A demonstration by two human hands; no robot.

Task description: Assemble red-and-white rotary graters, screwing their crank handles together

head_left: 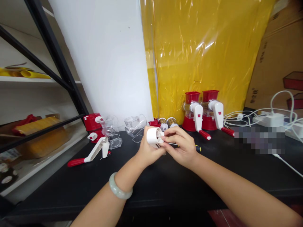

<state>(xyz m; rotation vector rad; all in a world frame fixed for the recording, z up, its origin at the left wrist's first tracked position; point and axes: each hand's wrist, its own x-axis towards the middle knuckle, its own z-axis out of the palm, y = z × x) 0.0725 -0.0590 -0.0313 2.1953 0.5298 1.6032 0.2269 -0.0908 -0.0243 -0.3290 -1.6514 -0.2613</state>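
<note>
My left hand (147, 150) is closed around a white plastic crank part (152, 135), its hollow end turned toward my right. At that opening the thumb and fingers of my right hand (181, 145) are pinched together; whatever lies between the fingertips is hidden. Behind my right hand a screwdriver (198, 148) with a yellow and black handle end shows in part. On the left of the table lies a white crank arm with a red grip (76, 162), beside a red grater base (92, 126) and clear plastic parts (134, 124).
Two assembled red and white rotary graters (192, 112) stand at the back right. Drum blades (171, 122) lie behind my hands. White cables and a power strip (272, 119) occupy the right side. A black-framed shelf (56, 53) borders the left; yellow wrapped board (203, 56) stands behind.
</note>
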